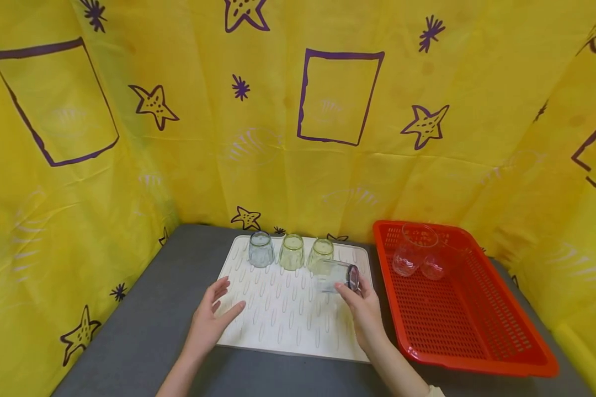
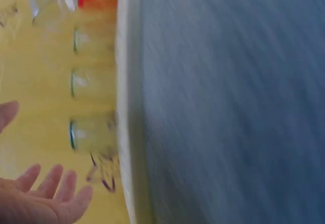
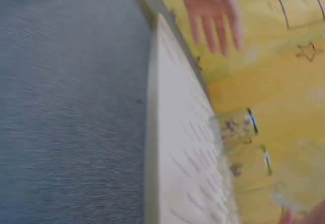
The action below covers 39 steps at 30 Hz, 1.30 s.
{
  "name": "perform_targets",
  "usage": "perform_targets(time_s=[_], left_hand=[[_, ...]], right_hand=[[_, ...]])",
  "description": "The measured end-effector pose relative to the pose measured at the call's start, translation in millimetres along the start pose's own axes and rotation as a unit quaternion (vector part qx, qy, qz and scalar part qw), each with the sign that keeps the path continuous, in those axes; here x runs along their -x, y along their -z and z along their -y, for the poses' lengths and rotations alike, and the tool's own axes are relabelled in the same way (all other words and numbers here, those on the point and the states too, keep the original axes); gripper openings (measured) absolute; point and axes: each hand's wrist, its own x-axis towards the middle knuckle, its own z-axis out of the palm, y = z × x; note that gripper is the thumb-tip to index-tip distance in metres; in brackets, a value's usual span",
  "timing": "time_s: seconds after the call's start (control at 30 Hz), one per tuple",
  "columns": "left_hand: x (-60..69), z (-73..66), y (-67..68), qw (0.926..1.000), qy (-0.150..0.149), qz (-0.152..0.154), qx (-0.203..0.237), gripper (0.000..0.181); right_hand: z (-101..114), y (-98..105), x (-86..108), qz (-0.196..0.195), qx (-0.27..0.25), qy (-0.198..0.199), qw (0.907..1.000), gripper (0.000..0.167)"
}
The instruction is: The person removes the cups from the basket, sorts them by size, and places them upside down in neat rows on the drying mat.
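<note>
1. Right hand (image 1: 367, 312) grips a sideways glass (image 1: 331, 275) above the white mat (image 1: 288, 320); left hand (image 1: 209, 317), fingers relaxed, holds nothing.
2. Three glasses (image 1: 292, 253) already stand there.
3. Clear glassware (image 1: 406, 261) apparently remains, in the red basket (image 1: 442, 325).

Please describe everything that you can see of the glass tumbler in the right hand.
The glass tumbler looks transparent and faintly tinted, with one dark-ringed end; whether mouth or base, I cannot tell. It is held nearly horizontal over the white ribbed mat, gripped near its ringed end by the right hand.
</note>
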Motion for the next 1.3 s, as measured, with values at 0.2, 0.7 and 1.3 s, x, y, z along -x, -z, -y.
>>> perform_targets(time_s=[0.2,0.7,1.3], left_hand=[[-3.7,19.8,28.8,0.9977,0.045,-0.008,-0.05,0.078],[-5.6,42.5,39.9,0.989,0.139,0.051,0.001,0.086],[-5.5,49.0,36.5,0.9893,0.134,0.048,0.031,0.085]], right_hand=[[1,-3,-21.6,-0.108,0.024,0.027,0.9935,0.072],[-12,-11,-70.3,-0.244,0.098,0.073,0.962,0.071],[-23,-13,-97.5,-0.278,0.214,0.111,0.93,0.067]])
